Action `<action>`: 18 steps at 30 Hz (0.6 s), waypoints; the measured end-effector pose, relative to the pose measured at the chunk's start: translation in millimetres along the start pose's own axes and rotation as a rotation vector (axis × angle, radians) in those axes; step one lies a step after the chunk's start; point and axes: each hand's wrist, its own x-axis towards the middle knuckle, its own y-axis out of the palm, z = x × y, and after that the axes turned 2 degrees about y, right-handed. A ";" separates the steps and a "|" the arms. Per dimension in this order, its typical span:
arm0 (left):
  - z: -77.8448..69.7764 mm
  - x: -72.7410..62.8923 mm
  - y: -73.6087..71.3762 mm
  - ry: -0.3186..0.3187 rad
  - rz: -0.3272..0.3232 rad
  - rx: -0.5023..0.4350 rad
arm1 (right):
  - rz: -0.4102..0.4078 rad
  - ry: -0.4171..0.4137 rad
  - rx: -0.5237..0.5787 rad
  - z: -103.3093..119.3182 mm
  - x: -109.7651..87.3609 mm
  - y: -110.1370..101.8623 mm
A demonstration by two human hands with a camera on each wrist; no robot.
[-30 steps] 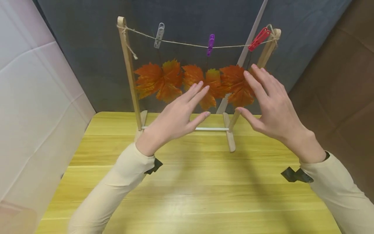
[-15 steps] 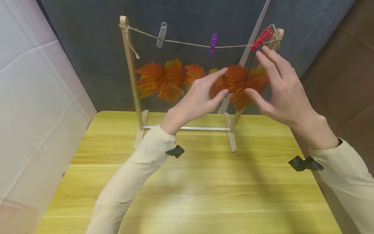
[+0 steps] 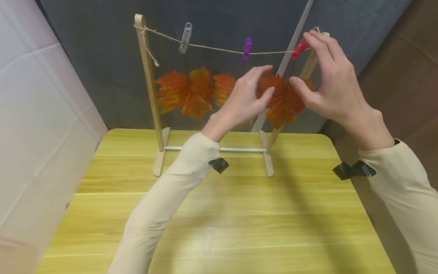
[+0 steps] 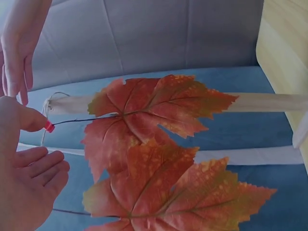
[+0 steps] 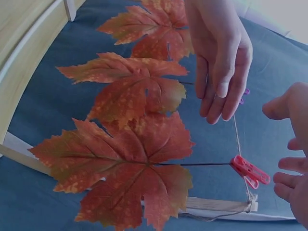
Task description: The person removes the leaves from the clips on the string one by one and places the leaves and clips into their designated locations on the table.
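A red clothespin (image 3: 299, 48) clips the stem of the right-hand orange leaf (image 3: 282, 110) to a twine line (image 3: 215, 48). My right hand (image 3: 337, 82) is raised beside that clothespin, thumb and fingers spread; the right wrist view shows a gap between its fingers (image 5: 288, 166) and the clothespin's handles. My left hand (image 3: 241, 97) hovers in front of the middle leaf (image 3: 223, 89), partly hiding it, with relaxed fingers holding nothing. A purple clothespin (image 3: 247, 49) holds the middle leaf's stem. The left leaf (image 3: 186, 93) hangs under a grey clothespin (image 3: 185, 38).
The line is tied between two wooden posts (image 3: 148, 76) of a stand, joined low down by a white rod (image 3: 241, 149). The stand rests near the far edge of a yellow wood-grain table (image 3: 212, 213). A dark cloth (image 3: 113, 76) hangs behind it.
My right hand has risen from the right leaf to beside the red clothespin. My left hand has moved right and up, from the middle leaf's lower part towards the right leaf.
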 end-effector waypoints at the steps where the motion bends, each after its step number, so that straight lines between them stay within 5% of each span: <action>1: -0.1 1.9 1.2 -0.007 0.002 0.001 | 0.000 0.003 0.004 -1.4 1.5 -0.2; 18: 8.0 30.1 22.0 -0.069 0.035 0.052 | 0.147 0.205 -0.020 -6.5 31.5 -5.8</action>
